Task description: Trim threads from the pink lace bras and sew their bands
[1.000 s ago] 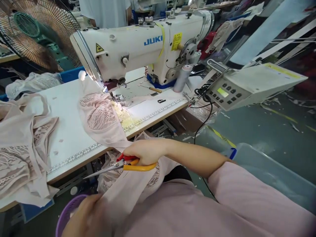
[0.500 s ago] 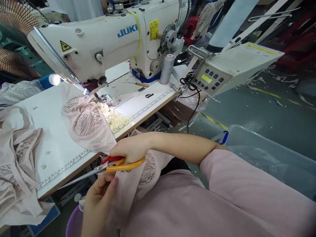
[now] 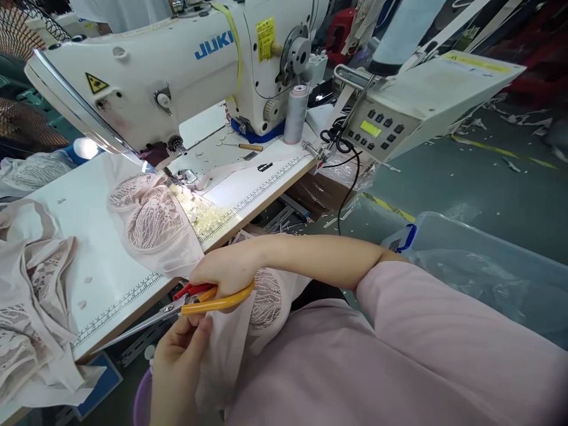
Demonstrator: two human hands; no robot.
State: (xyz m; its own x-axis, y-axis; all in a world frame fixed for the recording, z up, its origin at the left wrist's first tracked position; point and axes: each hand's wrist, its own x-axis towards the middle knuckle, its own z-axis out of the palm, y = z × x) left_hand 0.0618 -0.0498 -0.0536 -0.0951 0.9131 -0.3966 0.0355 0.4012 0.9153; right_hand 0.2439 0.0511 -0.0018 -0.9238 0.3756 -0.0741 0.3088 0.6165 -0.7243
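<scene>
My right hand (image 3: pixel 226 269) is closed round the scissors (image 3: pixel 217 303), which have yellow and red handles. Their long blades point down to the left past the table's front edge. Just below, my left hand (image 3: pixel 184 349) pinches the edge of a pale pink lace bra (image 3: pixel 266 302) that hangs over my lap. The bra's cup lies to the right of my fingers; its far part is hidden beneath my right forearm. Another lace bra (image 3: pixel 160 222) rests on the table under the sewing machine's needle area.
The white sewing machine (image 3: pixel 133 77) stands across the table (image 3: pixel 102 260). Several lace pieces (image 3: pixel 39 319) are heaped at the left. A thread cone (image 3: pixel 296 115) and control box (image 3: pixel 390 118) are at the right, above a clear plastic bin (image 3: pixel 479 260). A purple container (image 3: pixel 142 399) is below.
The view has shifted slightly. My right hand and the scissors sit a little further left in view; both hands keep their holds.
</scene>
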